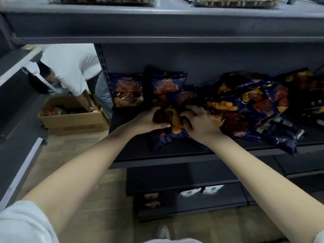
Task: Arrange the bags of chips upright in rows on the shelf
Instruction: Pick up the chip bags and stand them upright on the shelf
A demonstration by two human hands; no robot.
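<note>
A dark blue chip bag (168, 135) lies on the grey shelf (157, 160) near its front edge. My left hand (149, 120) grips its left side and my right hand (198, 121) grips its right side. Two matching bags stand upright at the back left: one (128, 92) by the upright post, another (166, 85) beside it. A third bag (185, 98) leans just behind my hands. To the right, several more bags (259, 109) lie flat in a loose heap.
An upper shelf (157, 27) overhangs the work area. Lower shelves (184, 181) hold a few packets. At the left, another person (73, 71) bends over an open cardboard box (73, 118) on the floor. A grey shelf unit (15, 120) flanks the aisle at the left.
</note>
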